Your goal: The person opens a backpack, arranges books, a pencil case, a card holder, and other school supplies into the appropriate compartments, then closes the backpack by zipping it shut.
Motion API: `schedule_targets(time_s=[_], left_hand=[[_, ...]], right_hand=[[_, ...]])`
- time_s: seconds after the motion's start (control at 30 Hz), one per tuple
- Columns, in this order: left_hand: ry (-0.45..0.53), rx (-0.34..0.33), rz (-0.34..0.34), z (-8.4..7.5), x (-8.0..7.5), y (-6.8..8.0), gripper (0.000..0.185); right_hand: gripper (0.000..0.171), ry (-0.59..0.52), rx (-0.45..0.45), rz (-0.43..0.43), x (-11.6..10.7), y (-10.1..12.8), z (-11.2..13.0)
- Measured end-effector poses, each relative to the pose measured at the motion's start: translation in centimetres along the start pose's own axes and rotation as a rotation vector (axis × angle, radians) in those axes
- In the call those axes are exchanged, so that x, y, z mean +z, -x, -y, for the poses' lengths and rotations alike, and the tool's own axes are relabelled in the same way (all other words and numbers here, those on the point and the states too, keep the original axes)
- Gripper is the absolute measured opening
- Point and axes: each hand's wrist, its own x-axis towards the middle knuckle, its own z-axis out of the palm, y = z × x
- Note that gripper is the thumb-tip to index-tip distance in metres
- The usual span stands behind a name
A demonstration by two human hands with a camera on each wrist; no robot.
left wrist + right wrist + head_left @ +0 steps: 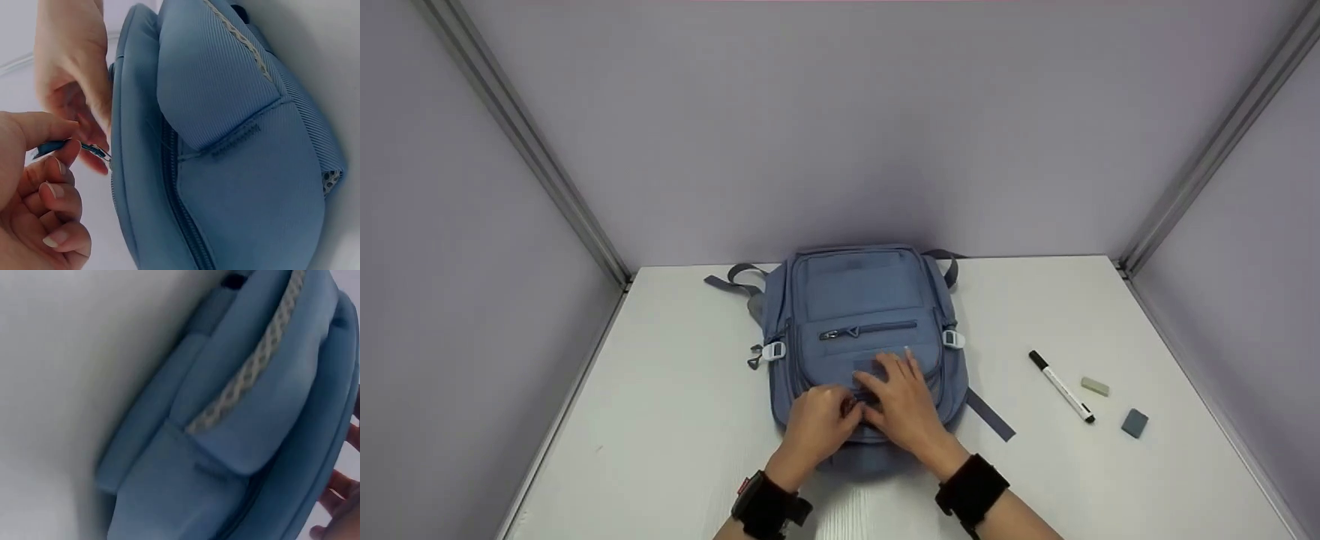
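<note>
A blue backpack [862, 285] lies on the white table with its front pocket side up. At its lower part, my left hand [819, 421] pinches a zipper pull [52, 148] between thumb and index finger, the other fingers curled beneath. My right hand [906, 397] rests on the lower front of the backpack, fingers stretched and spread, thumb close to the left fingertips. In the right wrist view the backpack's side [180, 484] fills the middle, and only some fingers [340, 484] show at the right edge.
To the right on the table [675, 420] lie a white marker [1063, 387] with black ends, a pale green block [1095, 386] and a dark blue-grey block [1135, 424]. A loose strap [990, 415] sticks out at the backpack's right. Walls enclose the back and sides.
</note>
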Motion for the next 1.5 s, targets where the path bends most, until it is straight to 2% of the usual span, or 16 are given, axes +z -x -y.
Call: schedule_targets(time_s=[0.1, 0.17, 0.33, 0.43, 0.57, 0.67, 0.77, 0.93, 1.17, 1.5], left_hand=[[0.025, 0.04, -0.037, -0.2, -0.1, 0.0, 0.026], [0.044, 0.067, -0.069, -0.2, -0.2, -0.1, 0.02], [0.007, 0.115, -0.156, 0.7, -0.3, -0.3, 0.003], [-0.052, 0.125, -0.149, 1.9, -0.2, -0.4, 0.008], [-0.115, 0.178, -0.072, 3.6, 0.1, -0.2, 0.018], [-0.172, 0.238, -0.048, 4.5, 0.5, 0.1, 0.017], [-0.235, 0.285, -0.076, 4.8, 0.9, 0.2, 0.01], [-0.288, 0.316, -0.145, 4.9, 1.2, 0.1, 0.006], [-0.276, 0.328, -0.164, 5.1, 1.4, 0.2, 0.004], [-0.256, 0.346, -0.187, 5.4, 1.4, 0.3, 0.004]], right_hand=[[0.03, -0.064, -0.03, -0.067, 0.5, -0.3, 0.6], [0.021, -0.119, -0.02, -0.084, 0.6, -0.5, 0.8], [0.005, -0.261, 0.076, -0.058, 0.3, -0.6, 1.2], [0.004, -0.3, 0.109, -0.045, -0.1, -0.7, 1.3], [0.008, -0.311, 0.116, -0.051, -0.3, -0.7, 1.4], [0.009, -0.304, 0.116, -0.053, -0.2, -0.5, 1.5], [0.009, -0.292, 0.11, -0.046, -0.2, -0.3, 1.5], [0.01, -0.294, 0.105, -0.017, -0.5, -0.1, 1.3], [0.008, -0.306, 0.125, 0.031, -1.4, 0.4, 0.7], [0.015, -0.246, 0.169, -0.005, -3.3, 2.1, -1.7]])
